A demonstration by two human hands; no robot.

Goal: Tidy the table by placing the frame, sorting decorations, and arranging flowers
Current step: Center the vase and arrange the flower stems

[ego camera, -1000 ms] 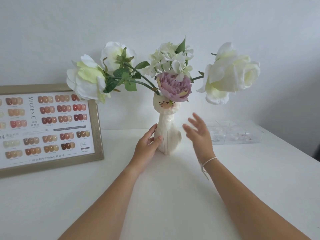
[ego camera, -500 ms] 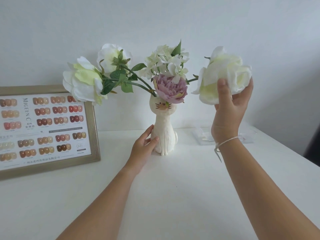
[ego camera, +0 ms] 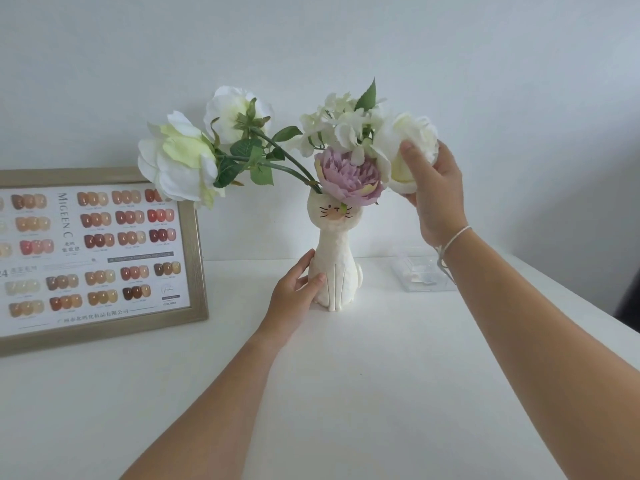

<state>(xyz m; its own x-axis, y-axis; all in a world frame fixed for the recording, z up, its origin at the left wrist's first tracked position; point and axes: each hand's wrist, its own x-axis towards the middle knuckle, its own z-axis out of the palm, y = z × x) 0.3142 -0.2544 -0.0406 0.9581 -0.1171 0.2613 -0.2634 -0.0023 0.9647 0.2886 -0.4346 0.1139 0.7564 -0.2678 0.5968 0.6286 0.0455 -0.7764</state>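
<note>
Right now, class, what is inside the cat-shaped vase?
The cat-shaped vase holds a purple flower, white blossoms and green stems of two white roses. How deep the stems reach is hidden by the vase wall.

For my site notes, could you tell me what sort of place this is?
Probably a nail salon's display table: a framed nail colour chart leans against the wall, beside a cat-shaped vase of flowers and a clear compartment box.

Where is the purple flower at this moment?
In the head view the purple flower sits centrally at the mouth of the cat-shaped vase, below the small white blossoms and left of the right hand.
</note>
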